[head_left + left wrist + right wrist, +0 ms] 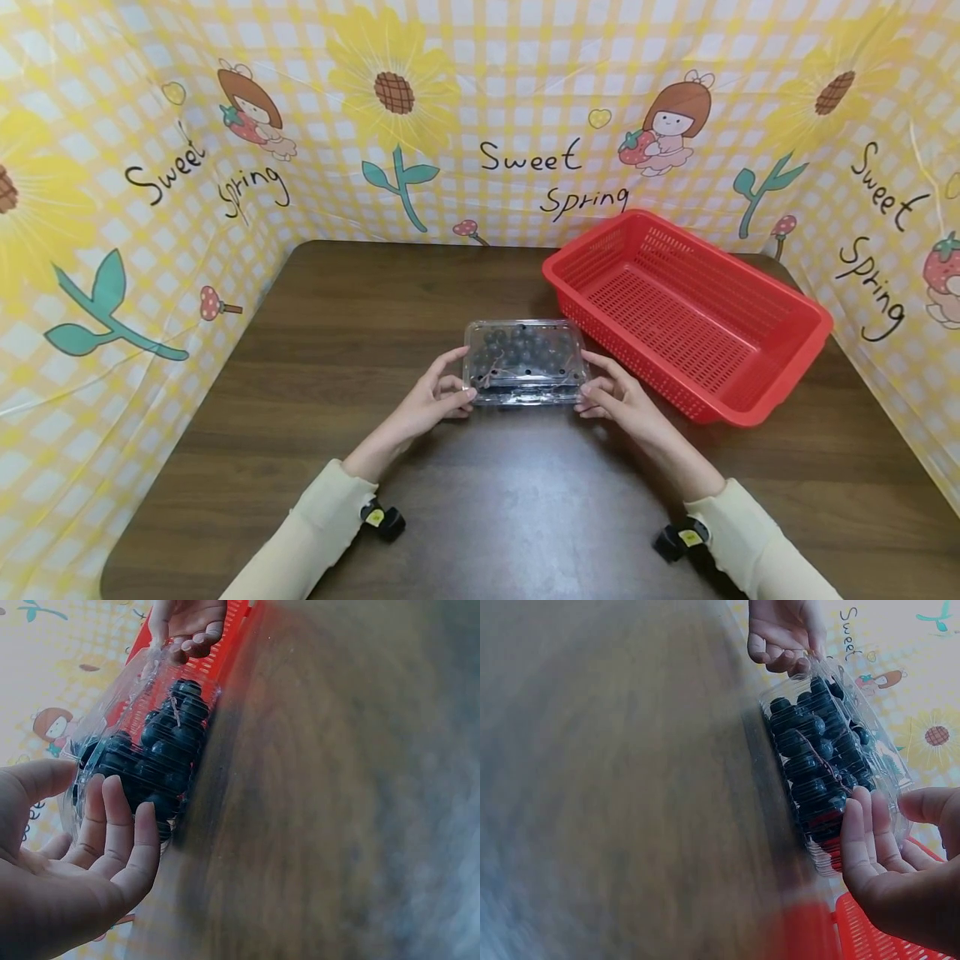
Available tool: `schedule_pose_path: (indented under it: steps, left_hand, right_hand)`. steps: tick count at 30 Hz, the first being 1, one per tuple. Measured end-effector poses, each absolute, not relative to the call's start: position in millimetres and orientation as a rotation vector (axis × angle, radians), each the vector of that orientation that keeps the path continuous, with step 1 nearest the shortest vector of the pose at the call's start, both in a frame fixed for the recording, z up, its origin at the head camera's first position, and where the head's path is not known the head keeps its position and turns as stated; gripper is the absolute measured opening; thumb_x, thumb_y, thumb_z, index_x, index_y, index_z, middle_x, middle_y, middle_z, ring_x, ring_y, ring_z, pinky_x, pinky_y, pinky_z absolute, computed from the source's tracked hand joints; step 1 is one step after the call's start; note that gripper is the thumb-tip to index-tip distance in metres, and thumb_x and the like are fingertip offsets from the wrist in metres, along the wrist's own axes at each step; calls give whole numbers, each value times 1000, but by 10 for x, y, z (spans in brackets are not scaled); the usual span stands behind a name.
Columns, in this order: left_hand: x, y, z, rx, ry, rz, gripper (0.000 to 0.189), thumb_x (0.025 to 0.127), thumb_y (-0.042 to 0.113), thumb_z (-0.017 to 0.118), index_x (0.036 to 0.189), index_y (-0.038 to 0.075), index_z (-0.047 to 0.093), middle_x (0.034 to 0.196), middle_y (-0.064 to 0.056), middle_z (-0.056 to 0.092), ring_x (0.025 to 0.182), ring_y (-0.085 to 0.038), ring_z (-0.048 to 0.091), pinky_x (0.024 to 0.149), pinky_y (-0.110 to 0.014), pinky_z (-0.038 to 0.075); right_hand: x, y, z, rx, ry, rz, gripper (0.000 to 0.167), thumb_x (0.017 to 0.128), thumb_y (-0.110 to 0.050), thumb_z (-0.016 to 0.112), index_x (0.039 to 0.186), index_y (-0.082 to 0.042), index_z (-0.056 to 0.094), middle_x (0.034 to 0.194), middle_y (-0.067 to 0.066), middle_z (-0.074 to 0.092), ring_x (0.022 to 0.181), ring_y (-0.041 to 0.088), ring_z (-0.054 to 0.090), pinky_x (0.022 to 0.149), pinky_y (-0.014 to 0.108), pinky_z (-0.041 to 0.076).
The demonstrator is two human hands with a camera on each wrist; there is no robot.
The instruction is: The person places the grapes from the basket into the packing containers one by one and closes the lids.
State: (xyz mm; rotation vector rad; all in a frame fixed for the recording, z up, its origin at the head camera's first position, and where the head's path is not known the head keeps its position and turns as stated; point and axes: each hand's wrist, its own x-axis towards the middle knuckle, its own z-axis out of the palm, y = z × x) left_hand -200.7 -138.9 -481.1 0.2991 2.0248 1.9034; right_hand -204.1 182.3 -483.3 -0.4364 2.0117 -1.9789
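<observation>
A clear plastic clamshell box [525,354] with a lid sits near the middle of the table. Dark round fruit [810,754], like grapes with a thin reddish stem among them, show through its walls. My left hand [435,392] holds the box's left end, thumb at the lid's rim and fingers against the side, as the left wrist view [90,855] shows. At the other end my right hand [611,392] grips the box the same way, its thumb on the rim. The lid appears closed. Whether the base touches the table is hard to tell.
A red slotted plastic basket [667,325] stands at an angle to the right of the box, close to its back right corner. The brown wooden table [337,333] is walled on three sides by yellow checked cloth [510,75].
</observation>
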Motion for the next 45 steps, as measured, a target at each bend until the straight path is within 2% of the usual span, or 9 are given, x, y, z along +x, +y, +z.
schedule_pose_path:
  steps: [17,26,33,40,45]
  left_hand:
    - [-2001,-1375,-4820,287,2023,1918,65,90,9,60,142,29,26,91,-10,57,82,-32,61,78,-44,54]
    - [-2008,-1383,-4828,273,2016,1899,66,91,12,59,144,26,23,100,-30,54,83,-32,61,82,-45,53]
    - [-1999,-1378,-4814,268,2005,1904,66,90,12,60,143,26,24,100,-26,55,84,-34,61,81,-44,53]
    - [-2006,-1382,-4826,268,2014,1900,65,91,13,60,143,29,24,103,-31,54,85,-35,61,80,-43,53]
    - [-2004,-1382,-4826,245,1995,1901,67,91,10,59,144,27,21,105,-33,53,88,-40,59,83,-47,52]
  right_hand:
    - [-2040,1815,-4836,-406,1959,-2022,57,94,-6,53,144,-5,25,85,6,61,80,18,65,76,34,56]
    - [-2047,1804,-4849,-394,1918,-2057,57,93,-3,53,143,-2,25,84,6,61,77,17,65,75,34,56]
    - [-2046,1814,-4857,-384,1942,-2047,57,93,-3,53,143,-2,26,85,11,61,77,19,65,75,34,56]
    - [-2047,1811,-4855,-392,1937,-2045,57,93,-5,53,143,-2,25,85,9,61,78,19,65,75,34,56]
    - [-2049,1809,-4858,-390,1944,-2037,57,93,-4,53,143,-3,25,85,10,60,77,19,64,75,34,56]
